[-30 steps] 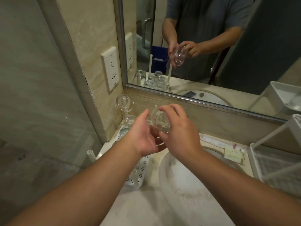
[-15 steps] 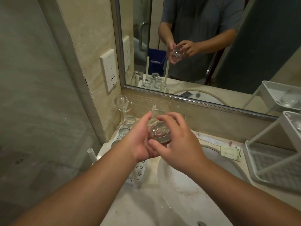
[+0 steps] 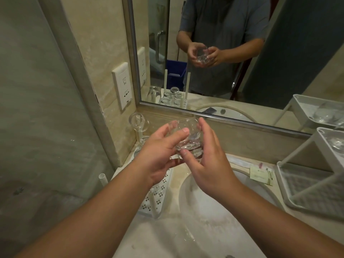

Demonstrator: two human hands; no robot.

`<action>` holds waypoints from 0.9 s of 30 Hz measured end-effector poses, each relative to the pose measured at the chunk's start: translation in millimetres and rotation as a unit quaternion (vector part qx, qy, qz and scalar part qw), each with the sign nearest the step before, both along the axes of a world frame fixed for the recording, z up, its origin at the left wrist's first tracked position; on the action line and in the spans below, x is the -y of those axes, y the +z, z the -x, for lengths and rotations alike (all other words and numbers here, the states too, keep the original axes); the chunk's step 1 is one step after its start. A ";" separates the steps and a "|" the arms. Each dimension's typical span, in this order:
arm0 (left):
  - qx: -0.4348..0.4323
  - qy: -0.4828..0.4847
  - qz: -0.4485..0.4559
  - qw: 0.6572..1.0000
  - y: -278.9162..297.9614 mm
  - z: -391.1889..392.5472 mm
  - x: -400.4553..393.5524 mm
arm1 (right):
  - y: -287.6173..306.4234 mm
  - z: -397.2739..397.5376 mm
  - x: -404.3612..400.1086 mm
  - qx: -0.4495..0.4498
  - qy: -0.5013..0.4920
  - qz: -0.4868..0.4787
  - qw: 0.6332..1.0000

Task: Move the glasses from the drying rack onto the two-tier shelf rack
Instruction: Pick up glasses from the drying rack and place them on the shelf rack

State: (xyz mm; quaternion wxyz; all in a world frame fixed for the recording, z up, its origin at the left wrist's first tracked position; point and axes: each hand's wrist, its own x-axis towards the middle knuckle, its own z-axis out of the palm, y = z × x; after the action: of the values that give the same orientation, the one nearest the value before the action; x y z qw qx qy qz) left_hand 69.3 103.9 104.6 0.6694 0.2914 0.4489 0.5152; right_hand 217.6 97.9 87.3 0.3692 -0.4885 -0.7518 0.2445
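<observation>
Head view: a clear tumbler (image 3: 188,138) sits between both hands above the near-left counter, just beside the sink basin (image 3: 204,205). The left hand (image 3: 160,151) curls around its side; the right hand (image 3: 202,157) cups the other side, fingers loosely spread. Best to keep it upright with one firm grip while carrying right to the two-tier shelf rack (image 3: 309,183). The drying rack (image 3: 158,192) has more glasses; the shelf's upper tier shows one.

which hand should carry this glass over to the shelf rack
Right, probably. The right hand already cups the glass and is nearer the shelf rack; the left hand sits by the drying rack.
</observation>
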 end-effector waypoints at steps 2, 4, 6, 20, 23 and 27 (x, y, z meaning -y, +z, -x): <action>-0.019 0.013 -0.014 1.000 2.9 -0.6 1.1 | -1.2 0.3 0.7 0.008 -0.001 0.000 1.000; -0.021 0.019 -0.029 0.999 4.2 -0.9 1.6 | -1.8 0.3 2.1 -0.001 -0.003 0.004 1.000; -0.021 0.020 -0.044 0.999 4.7 -1.6 3.4 | -2.0 -0.1 3.7 -0.008 -0.006 0.005 1.000; -0.042 0.002 -0.132 0.990 -7.8 -9.5 10.7 | -0.5 -2.3 2.3 -0.065 -0.049 0.043 0.996; -0.043 -0.015 -0.137 0.989 -7.9 -20.4 8.4 | -1.7 -10.3 1.8 -0.078 -0.063 0.049 0.994; -0.043 -0.041 -0.140 0.988 -9.7 -43.2 3.1 | -3.1 -33.5 1.9 -0.083 -0.087 0.055 0.991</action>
State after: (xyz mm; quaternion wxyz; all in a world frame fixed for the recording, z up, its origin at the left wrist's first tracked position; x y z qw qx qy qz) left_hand 112.5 100.8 94.8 0.6229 0.4224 0.3883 0.5318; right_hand 251.0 96.0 84.2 0.4228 -0.5495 -0.6586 0.2926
